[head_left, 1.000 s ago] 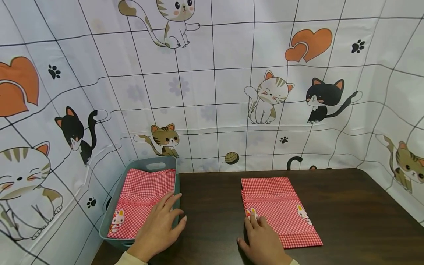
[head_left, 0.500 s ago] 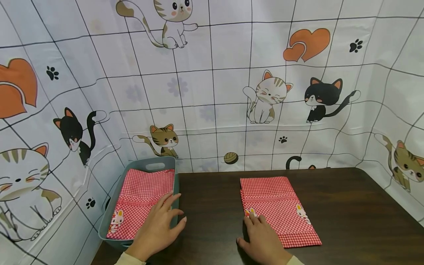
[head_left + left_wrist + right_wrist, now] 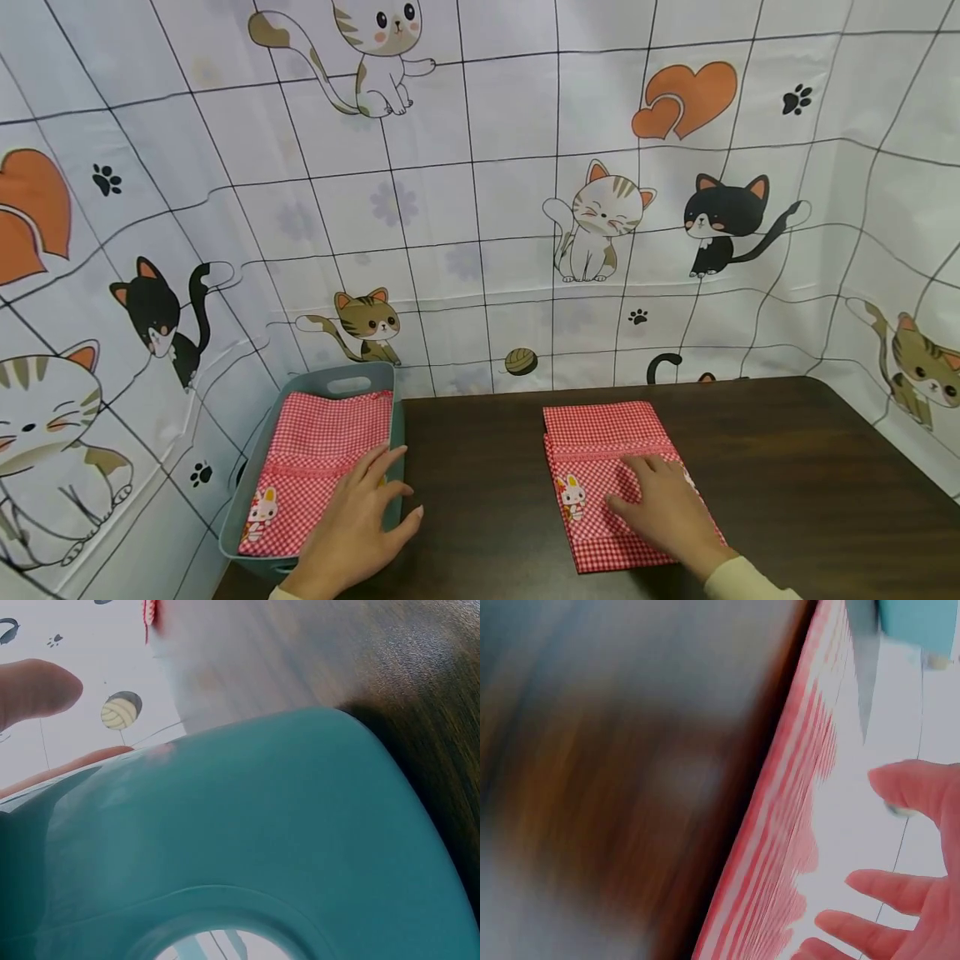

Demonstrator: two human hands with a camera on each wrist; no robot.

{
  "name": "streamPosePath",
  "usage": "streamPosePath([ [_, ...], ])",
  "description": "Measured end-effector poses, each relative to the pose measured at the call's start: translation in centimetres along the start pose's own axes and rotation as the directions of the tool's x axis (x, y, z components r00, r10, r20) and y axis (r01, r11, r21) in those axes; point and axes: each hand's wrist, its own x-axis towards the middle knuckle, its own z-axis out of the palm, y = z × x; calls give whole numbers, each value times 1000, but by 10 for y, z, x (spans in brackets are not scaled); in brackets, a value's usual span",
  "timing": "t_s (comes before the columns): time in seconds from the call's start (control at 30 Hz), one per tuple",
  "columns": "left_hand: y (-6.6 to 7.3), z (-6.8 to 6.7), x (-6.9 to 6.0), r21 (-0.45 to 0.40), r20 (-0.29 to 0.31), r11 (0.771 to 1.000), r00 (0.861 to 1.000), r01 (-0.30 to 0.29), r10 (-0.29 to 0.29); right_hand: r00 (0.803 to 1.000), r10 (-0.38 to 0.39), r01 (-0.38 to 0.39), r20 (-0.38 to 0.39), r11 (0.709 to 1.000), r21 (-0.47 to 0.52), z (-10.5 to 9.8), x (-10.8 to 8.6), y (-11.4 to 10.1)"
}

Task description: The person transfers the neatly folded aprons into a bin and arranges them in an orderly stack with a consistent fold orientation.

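A red-and-white gingham cloth with printed rabbits [image 3: 600, 433] lies folded flat on the dark table. Above it hovers my right hand [image 3: 671, 510], thumb and fingers spread and holding nothing; in the right wrist view the fingers [image 3: 889, 891] stand apart from the cloth [image 3: 772, 832]. To the left is a teal plastic basket [image 3: 398, 425] containing a similar folded gingham cloth [image 3: 322, 442]. My left hand [image 3: 348, 529] is over the basket's right side with loose fingers; whether it touches the rim cannot be told. The basket wall [image 3: 225, 817] fills most of the left wrist view.
The dark wooden table [image 3: 472, 467] spans the space between basket and cloth and runs on to the right. A white grid-patterned sheet with printed cats [image 3: 517, 208] hangs behind and along both sides. The basket stands close to the sheet on the left.
My right hand has moved right and slightly up, from the cloth's lower left corner to over its right half. My left hand stays at the basket. The head view has shifted slightly.
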Motion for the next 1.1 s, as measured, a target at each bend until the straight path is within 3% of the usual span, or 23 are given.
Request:
streamPosePath([
  [0.13, 0, 0, -1, 13, -7, 1000, 1000, -5, 5, 997, 35, -32, 70, 999, -45, -6, 2, 25],
  [0.27, 1, -1, 0, 21, -6, 1000, 1000, -4, 4, 994, 42, -35, 101, 997, -66, -5, 0, 35],
  [0.47, 3, -2, 2, 44, 1, 999, 1000, -14, 14, 997, 35, -27, 73, 994, -105, -2, -4, 39],
  [0.77, 2, -4, 2, 173, -47, 982, 995, -74, 83, 999, 12, -8, 32, 994, -113, 0, -6, 37],
  [0.97, 29, -5, 14, 287, -55, 957, 996, -47, 65, 1000, 1, 1, 18, 992, -127, 1, -8, 36],
  [1.1, 51, 6, 28, 357, -93, 930, 988, -84, 125, 1000, -7, 10, 19, 990, -138, 2, -10, 36],
])
